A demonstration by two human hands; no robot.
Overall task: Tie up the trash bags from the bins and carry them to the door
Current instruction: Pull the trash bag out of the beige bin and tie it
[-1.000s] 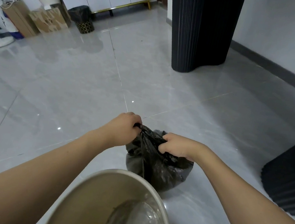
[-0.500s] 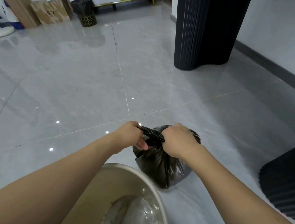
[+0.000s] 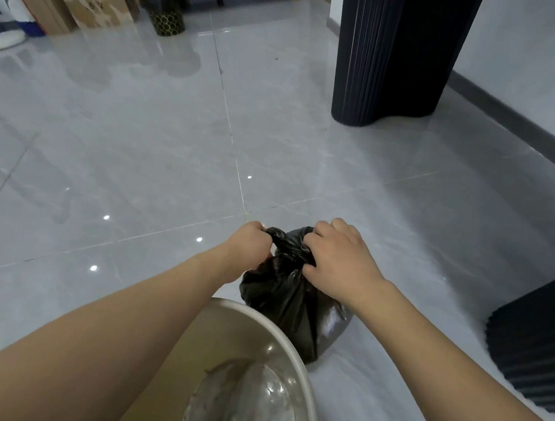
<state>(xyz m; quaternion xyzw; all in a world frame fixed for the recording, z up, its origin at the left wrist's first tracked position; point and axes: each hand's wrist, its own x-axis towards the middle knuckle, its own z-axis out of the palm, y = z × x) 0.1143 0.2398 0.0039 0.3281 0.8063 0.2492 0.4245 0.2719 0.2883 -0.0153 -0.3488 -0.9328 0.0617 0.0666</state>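
Head view, then: what are the hands doing?
— Both are clenched on the gathered neck of a black trash bag (image 3: 290,298). The left hand (image 3: 249,246) pinches one twisted strand of plastic, the right hand (image 3: 338,262) grips the bunch just beside it, knuckles up.

— Where does the bag sit?
— On the grey tiled floor (image 3: 139,164), bulging and full, touching the far rim of a beige bin (image 3: 269,330). What fills the bag I cannot tell; the plastic is opaque.

— And the bin itself?
— Open-topped, with no liner over its rim. Its bottom shows a shiny, smeared grey surface.

— Any other containers?
— Far back, a small dark bin (image 3: 163,5) lined with a black bag stands beside brown cardboard boxes (image 3: 93,2); their contents are too far off to make out.
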